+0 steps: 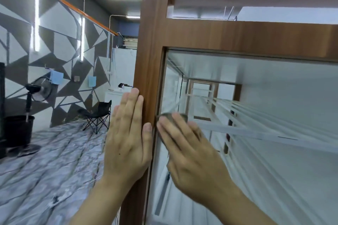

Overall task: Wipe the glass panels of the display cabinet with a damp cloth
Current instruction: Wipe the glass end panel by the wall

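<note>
Glass panel (265, 160), streaky with reflections; right hand (193, 155) presses grey cloth (175, 116) flat-fingered, left hand (128, 140) flat on wooden frame (148, 60).

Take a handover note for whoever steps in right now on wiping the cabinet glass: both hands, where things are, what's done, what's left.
Left hand: open, fingers straight, flat against the cabinet's wooden frame, bracing.
Right hand: open, fingers pressing the grey cloth onto the glass panel at its left edge, about mid-height in view.
Done: cannot tell from the glass; the image is blurred and no wipe marks show.
Left: probably most of this panel to the right of and below the cloth, then any other panels.
</note>
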